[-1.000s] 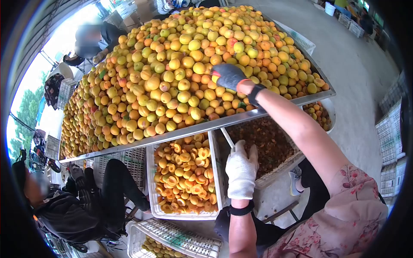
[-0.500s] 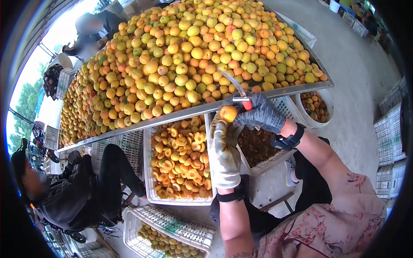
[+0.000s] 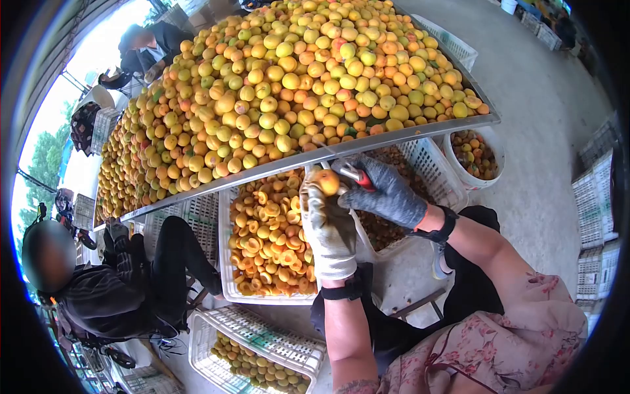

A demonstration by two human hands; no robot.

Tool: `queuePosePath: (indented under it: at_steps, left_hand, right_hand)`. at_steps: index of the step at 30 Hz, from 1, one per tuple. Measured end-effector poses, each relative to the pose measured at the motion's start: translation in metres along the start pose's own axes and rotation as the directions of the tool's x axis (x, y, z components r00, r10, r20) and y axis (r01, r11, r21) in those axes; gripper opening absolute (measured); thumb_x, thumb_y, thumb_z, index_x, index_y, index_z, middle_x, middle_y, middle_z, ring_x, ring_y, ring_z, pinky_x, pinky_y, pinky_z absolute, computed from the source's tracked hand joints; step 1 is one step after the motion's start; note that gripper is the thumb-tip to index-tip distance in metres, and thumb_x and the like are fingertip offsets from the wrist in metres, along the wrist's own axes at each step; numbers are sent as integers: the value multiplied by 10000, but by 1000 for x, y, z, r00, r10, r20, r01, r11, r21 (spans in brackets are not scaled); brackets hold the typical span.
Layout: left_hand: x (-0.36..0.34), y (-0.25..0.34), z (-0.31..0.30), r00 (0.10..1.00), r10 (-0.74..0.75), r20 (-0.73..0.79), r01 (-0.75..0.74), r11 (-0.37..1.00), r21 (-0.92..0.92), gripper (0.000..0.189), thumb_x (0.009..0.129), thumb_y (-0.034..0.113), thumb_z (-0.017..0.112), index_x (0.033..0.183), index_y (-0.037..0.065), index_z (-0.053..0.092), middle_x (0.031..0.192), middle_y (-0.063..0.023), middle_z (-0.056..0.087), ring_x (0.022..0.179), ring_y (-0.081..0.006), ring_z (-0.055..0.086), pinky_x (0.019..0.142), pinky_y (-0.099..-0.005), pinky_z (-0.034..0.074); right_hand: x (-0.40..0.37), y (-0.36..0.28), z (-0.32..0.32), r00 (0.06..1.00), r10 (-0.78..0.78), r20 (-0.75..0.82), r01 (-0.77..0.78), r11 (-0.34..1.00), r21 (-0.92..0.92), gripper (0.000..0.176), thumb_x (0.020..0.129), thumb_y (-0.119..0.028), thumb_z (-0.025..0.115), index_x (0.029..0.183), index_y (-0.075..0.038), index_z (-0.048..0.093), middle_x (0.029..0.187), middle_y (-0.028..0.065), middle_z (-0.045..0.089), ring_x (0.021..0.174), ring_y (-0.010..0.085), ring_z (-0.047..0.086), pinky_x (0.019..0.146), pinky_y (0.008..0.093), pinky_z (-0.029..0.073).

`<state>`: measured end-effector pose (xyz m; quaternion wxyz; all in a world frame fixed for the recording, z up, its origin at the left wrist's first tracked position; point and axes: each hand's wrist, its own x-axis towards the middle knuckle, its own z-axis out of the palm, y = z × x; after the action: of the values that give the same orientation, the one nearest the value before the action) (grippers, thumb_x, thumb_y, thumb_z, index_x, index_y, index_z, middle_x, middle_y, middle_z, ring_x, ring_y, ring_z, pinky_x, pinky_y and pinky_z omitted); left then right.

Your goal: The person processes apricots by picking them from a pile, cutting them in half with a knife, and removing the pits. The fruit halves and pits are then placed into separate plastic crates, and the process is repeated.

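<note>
The left hand (image 3: 329, 230), pale-gloved, points away from the body, its fingers curled in a grip. The right hand (image 3: 387, 190) (gloved in dark grey) angles across from the right, fingers bent into a hold, so the 2 hands sit close together. The left forearm (image 3: 351, 335) points nearly straight ahead; the right forearm (image 3: 482, 248) slants inward, bare like the left.

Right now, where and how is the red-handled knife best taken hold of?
By its red handle, probably coming from the right, where the right hand holds it. Its metal part slants away, up and left in the view, toward the tray and near the fruit in the left hand, so the handle end looks safer.
</note>
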<state>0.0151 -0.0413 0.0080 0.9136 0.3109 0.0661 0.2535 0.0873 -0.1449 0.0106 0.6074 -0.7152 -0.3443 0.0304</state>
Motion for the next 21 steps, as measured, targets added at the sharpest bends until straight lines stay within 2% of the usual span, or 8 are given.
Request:
queuePosePath:
  at_steps: [1, 2, 3, 5, 10, 12, 15, 21]
  left_hand:
    - [1, 4, -1, 999, -14, 47, 18, 996, -92, 412, 988, 265, 463, 1305, 2, 442, 1131, -118, 569, 913, -175, 566, 818, -302, 472]
    - [4, 7, -8, 989, -51, 137, 66, 992, -106, 391, 1005, 281, 365, 1282, 32, 484, 1211, -105, 557, 1039, -188, 551, 916, -345, 456]
    - [8, 8, -12, 992, -78, 96, 86, 992, -89, 386, 1002, 275, 383, 1287, 34, 483, 1234, -107, 542, 1027, -183, 547, 880, -323, 467]
    - [5, 12, -13, 997, -59, 55, 68, 984, -164, 392, 1002, 284, 392, 1292, 35, 480, 1224, -113, 551, 997, -189, 558, 852, -303, 472]
    - [13, 13, -20, 1000, -22, 8, 23, 994, -103, 372, 1001, 265, 407, 1267, 19, 493, 1179, -98, 568, 919, -169, 559, 799, -284, 467]
    - [15, 11, -20, 998, -5, 56, 11, 993, -120, 345, 1004, 254, 399, 1220, 12, 516, 1108, -92, 587, 846, -147, 548, 736, -275, 459]
    - [13, 8, -12, 997, 81, -2, -80, 988, 130, 331, 1004, 248, 386, 1193, 7, 515, 1043, -100, 586, 791, -147, 550, 679, -250, 451]
    - [14, 7, -12, 998, 41, -38, -33, 981, 192, 375, 1001, 311, 370, 1176, 12, 514, 957, -90, 606, 733, -139, 547, 657, -239, 444]
  right_hand:
    - [1, -6, -4, 992, 82, 96, -98, 979, 176, 500, 793, -288, 747, 1182, -44, 551, 1004, 80, 609, 930, 160, 555, 838, 317, 452]
    - [-3, -11, -5, 985, 140, 98, -165, 929, 331, 490, 835, -271, 714, 1212, -20, 529, 1002, 56, 606, 914, 112, 521, 842, 287, 443]
    - [-4, -15, -10, 986, 136, 99, -161, 929, 333, 490, 835, -271, 714, 1212, -20, 529, 1002, 56, 606, 914, 112, 521, 842, 287, 443]
    - [-7, -20, -21, 914, 318, 251, -394, 839, 375, 432, 860, -206, 686, 1204, 4, 531, 1009, 55, 618, 905, 116, 535, 838, 277, 455]
    - [-14, -12, -24, 960, 157, 234, -214, 946, 243, 295, 893, -134, 628, 1154, -5, 581, 888, 53, 658, 753, 100, 591, 653, 243, 477]
    - [-13, -10, -22, 984, -55, 170, 52, 998, 20, 286, 869, -132, 654, 1105, 20, 604, 929, 145, 673, 837, 224, 658, 729, 329, 505]
    - [-13, -4, -19, 977, -141, 159, 148, 988, -39, 286, 853, -153, 667, 1078, 17, 617, 922, 184, 659, 846, 308, 654, 722, 362, 509]
    - [-17, 1, -13, 979, -156, 130, 172, 977, -122, 263, 848, -176, 670, 1031, 11, 638, 915, 175, 660, 820, 349, 639, 696, 388, 511]
